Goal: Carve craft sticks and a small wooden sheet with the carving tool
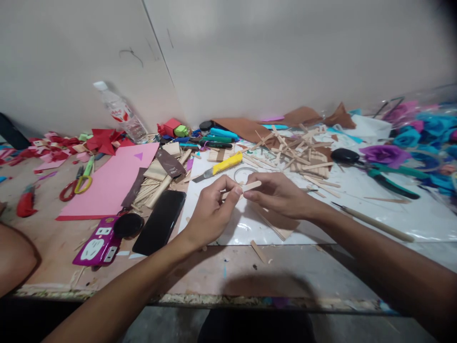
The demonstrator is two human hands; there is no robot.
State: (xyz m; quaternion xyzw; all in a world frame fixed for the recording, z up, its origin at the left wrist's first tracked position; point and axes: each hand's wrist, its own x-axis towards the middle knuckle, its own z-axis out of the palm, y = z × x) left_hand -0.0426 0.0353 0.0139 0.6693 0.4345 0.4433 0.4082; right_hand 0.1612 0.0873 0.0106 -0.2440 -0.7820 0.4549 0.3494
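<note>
Between my two hands I hold a popsicle stick, raised above the white sheet. My left hand pinches it between thumb and forefinger. From the other side, the fingers of my right hand close on the same stick, with their tips partly hidden. Just behind my hands lies a yellow utility knife, its blade pointing left. A clear round ring, perhaps a tape roll, sits behind the stick. Below my right hand is a flat piece of wood.
Loose sticks are heaped at the back. Pliers and a wooden-handled tool lie to the right. A black phone, scissors, pink paper and a water bottle are leftward. A person's limb shows far left.
</note>
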